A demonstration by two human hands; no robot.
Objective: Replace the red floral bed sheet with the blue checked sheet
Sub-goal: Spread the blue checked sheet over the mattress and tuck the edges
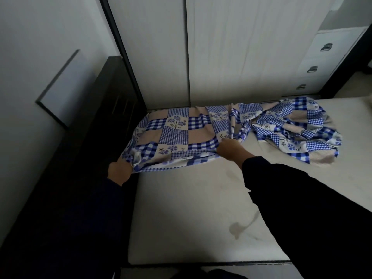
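The blue checked sheet lies along the far side of a bare pale mattress, partly spread at the head end and bunched in a heap at the right. My left hand grips the sheet's corner at the mattress edge beside the headboard; its fingers are hidden under the cloth. My right hand pinches the sheet's near edge in the middle of the bed. No red floral sheet is in view.
A dark wooden headboard stands at the left against a white wall. A white wardrobe with drawers runs along the far side of the bed. The mattress has a faint stain near its front.
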